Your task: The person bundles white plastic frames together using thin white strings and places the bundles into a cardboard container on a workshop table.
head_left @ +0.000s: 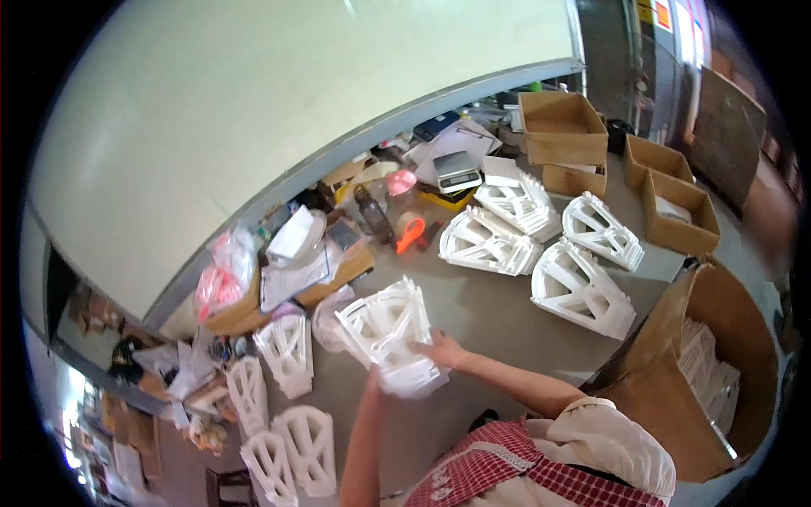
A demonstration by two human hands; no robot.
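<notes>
Centre of the frame, the white stack [387, 325] sits between two hands: the right hand's [441, 349] fingers grasp its right edge; the left hand [377, 380] meets its lower left, grip hidden, can't tell. Opposite sides, likely for balance! White pieces [583, 291] lie spread right on the worktop [498, 334], probably for easy pickup.
</notes>
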